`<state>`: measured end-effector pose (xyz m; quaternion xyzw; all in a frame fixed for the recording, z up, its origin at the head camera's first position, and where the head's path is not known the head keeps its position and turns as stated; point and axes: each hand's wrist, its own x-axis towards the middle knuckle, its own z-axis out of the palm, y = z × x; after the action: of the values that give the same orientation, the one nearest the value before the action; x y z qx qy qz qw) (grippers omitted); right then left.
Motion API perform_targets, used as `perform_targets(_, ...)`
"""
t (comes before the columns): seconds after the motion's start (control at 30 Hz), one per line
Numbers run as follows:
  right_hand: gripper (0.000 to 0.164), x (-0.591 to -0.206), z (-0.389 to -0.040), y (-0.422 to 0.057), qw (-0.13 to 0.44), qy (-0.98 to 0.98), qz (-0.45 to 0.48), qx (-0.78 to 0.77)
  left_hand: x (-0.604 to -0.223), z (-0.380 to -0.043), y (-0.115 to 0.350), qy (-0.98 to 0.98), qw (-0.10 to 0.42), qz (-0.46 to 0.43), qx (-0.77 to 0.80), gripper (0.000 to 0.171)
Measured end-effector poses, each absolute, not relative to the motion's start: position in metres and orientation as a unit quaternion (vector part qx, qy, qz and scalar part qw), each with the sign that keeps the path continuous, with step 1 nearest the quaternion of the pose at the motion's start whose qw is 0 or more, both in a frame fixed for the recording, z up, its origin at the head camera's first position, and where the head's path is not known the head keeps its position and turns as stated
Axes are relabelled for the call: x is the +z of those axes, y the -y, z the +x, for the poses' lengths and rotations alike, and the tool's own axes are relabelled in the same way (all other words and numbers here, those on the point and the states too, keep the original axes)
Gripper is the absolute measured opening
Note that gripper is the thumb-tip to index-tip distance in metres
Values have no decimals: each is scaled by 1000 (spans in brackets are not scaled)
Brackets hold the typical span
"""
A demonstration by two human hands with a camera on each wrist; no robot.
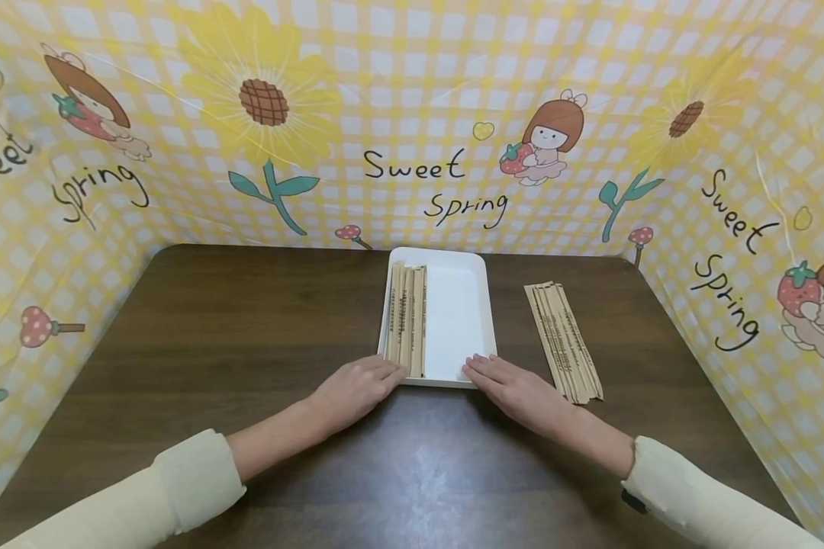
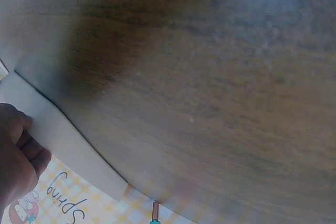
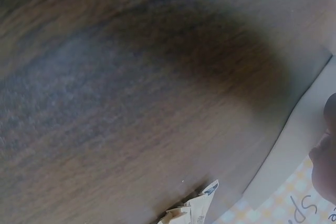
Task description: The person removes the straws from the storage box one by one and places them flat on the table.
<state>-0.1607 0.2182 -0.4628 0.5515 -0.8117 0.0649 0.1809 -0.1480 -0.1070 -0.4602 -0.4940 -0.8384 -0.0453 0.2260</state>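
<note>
1. Wood table (image 1: 247,343): left hand (image 1: 353,389) and right hand (image 1: 515,390) lie flat, fingers straight, touching the white tray's (image 1: 460,320) near edge.
2. Wrapped chopsticks (image 1: 407,320) lie in the tray's left side; a hard push could scatter them.
3. Loose wrapped pile (image 1: 563,341) lies right of the tray, near the right hand; risk of a knock.

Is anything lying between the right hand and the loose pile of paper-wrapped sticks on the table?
Nothing visible. The right hand rests at the white rectangular tray's near edge, and only bare dark wooden table separates it from the brown paper-wrapped sticks.
</note>
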Motion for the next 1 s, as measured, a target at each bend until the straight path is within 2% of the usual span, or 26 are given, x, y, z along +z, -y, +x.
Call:
perform_targets(0.17, 54, -463, -162, -219, 184, 810, 552, 70, -453, -150, 104, 846, 208, -489, -49, 27)
perform_targets(0.27, 53, -463, -162, -219, 186, 808, 554, 74, -445, -152, 102, 861, 171, -474, -73, 21)
perform_targets(0.37, 54, -464, -163, -218, 188, 807, 555, 77, -437, -155, 99, 881, 122, -442, -119, 7)
perform_targets(0.6, 52, -465, -162, -219, 189, 808, 553, 77, -422, -171, 82, 905, 60, -321, -273, 33)
perform_targets(0.7, 51, -465, -162, -219, 186, 811, 550, 76, -416, -182, 75, 901, 19, -267, -342, 30)
perform_targets(0.83, 40, -464, -162, -219, 181, 814, 546, 74, -409, -194, 67, 901, -44, -193, -386, 11)
perform_targets(0.93, 31, -464, -161, -218, 176, 816, 545, 75, -408, -202, 62, 896, -85, -147, -410, 26)
perform_targets(1.0, 31, -464, -162, -218, 174, 817, 545, 75, -410, -208, 60, 892, -105, -122, -422, 21)
